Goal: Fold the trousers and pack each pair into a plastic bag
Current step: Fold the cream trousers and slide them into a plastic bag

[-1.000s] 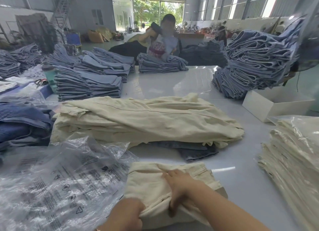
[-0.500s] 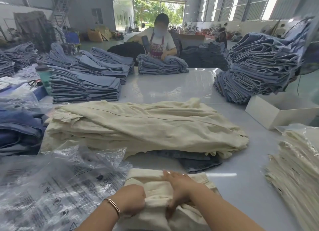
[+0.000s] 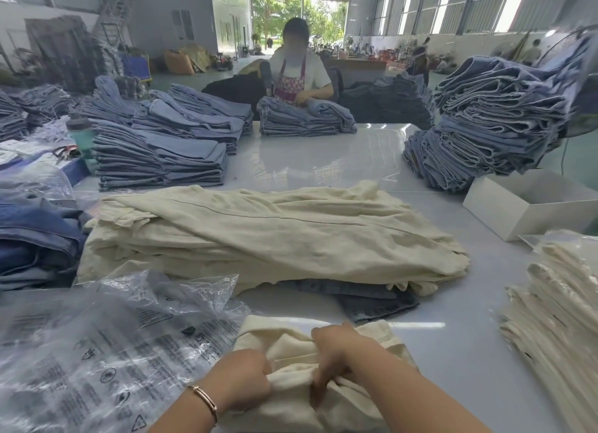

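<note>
Folded cream trousers, long axis left-right, both hands gripping

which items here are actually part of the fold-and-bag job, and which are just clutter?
In the job:
folded cream trousers, gripped by left hand and right hand
clear printed plastic bags
cream trouser pile
bagged cream stack

Lying about:
blue denim stacks
white cardboard box
teal bottle
scissors

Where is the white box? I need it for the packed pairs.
In the head view, the white box sits at the table's right edge, below the tall denim stack, behind the bagged cream trousers.
</note>
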Demonstrator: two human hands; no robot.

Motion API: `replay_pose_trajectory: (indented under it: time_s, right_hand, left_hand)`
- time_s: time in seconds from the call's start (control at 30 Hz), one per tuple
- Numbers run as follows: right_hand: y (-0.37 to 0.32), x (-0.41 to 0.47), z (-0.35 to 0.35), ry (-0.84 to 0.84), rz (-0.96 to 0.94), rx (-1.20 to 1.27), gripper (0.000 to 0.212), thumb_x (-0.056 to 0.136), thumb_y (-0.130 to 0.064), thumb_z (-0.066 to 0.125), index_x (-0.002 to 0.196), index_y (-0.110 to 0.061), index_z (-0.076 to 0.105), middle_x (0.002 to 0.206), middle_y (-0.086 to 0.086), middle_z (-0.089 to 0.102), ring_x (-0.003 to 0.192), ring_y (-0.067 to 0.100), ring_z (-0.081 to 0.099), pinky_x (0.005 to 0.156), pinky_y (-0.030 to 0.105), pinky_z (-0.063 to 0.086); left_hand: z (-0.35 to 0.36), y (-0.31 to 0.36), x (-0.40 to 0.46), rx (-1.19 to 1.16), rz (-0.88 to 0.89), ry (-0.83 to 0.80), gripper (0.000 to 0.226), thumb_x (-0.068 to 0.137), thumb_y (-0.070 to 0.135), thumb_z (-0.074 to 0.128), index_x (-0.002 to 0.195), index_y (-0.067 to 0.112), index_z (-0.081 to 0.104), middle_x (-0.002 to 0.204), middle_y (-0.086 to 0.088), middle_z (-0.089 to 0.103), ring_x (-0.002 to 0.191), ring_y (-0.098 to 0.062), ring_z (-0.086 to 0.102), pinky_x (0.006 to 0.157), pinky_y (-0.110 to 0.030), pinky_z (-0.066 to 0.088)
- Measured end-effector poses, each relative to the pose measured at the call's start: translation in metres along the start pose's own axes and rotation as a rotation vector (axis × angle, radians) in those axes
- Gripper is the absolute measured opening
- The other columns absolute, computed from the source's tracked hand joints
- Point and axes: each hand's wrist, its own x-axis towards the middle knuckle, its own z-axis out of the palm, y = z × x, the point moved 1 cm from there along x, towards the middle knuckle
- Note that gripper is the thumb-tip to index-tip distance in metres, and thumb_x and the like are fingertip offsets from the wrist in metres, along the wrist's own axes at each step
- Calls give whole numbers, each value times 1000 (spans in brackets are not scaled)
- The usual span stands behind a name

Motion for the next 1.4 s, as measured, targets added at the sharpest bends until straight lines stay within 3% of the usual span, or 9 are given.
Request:
replay_pose_trajectory:
  time_s: [0.23,0.53,0.63,0.7,0.8,0.97,1.1,1.3,1.4]
  right_hand:
    - [-16,-37,26,329,-92,-141,75,59,-49,79,114,-14,40,107,10,62,99,32,58,90,41,34]
    - [-37,-73,65,451,-89,-321,82,67,-36,74,132,-12,30,113,13,57,102,33,56,95,45,34]
    - [-36,-79,67,501,-58,-226,67,69,-26,70,125,-17,35,109,9,63,101,32,58,93,41,35]
    - [-36,-84,73,538,-48,-185,65,68,-23,65,126,-19,36,108,7,63,101,31,57,95,39,34]
    - [-38,-90,84,592,-27,-171,67,68,-24,62,129,-20,35,109,4,61,104,30,54,98,38,31]
    - [-44,-94,84,593,12,-164,75,67,-28,60,137,-21,32,114,1,59,108,26,53,101,36,30]
    - [-44,-98,83,626,21,-114,67,64,-27,55,129,-25,39,106,-3,62,101,23,55,93,32,32]
    - [-39,-110,90,808,145,43,42,53,-29,54,95,-29,52,60,-11,38,64,18,43,63,28,24]
    - [-32,-119,92,848,241,143,36,54,-33,58,87,-29,44,63,-11,47,65,22,46,61,31,22]
  left_hand:
    - [24,-5,-25,-9,9,127,18,71,26,41,78,22,58,61,7,45,75,-14,48,53,-23,31]
    - [42,0,-63,8,56,305,17,71,24,44,82,19,55,83,12,50,94,-17,57,55,-25,33]
    - [48,-19,-84,-84,97,386,55,67,34,47,122,38,54,127,25,41,127,-3,38,91,-18,38]
    - [54,-43,-104,-98,30,414,85,64,45,51,146,37,29,150,20,20,143,-6,16,114,-21,19]
    - [62,-92,-138,42,-259,400,120,54,75,58,151,37,-2,157,14,3,147,-15,5,120,-33,9]
    - [81,-137,-175,-193,-290,361,73,77,56,66,141,41,35,143,11,42,131,-8,41,108,-20,31]
    - [78,-132,-183,-183,-247,461,5,90,39,57,87,40,53,104,16,57,104,1,54,78,-7,34]
    - [82,-141,-186,-78,-308,602,38,91,39,55,58,36,38,74,11,42,78,-5,46,62,-23,36]
    - [82,-148,-187,-89,-297,615,41,96,38,47,57,26,41,71,7,46,69,-7,46,58,-25,31]
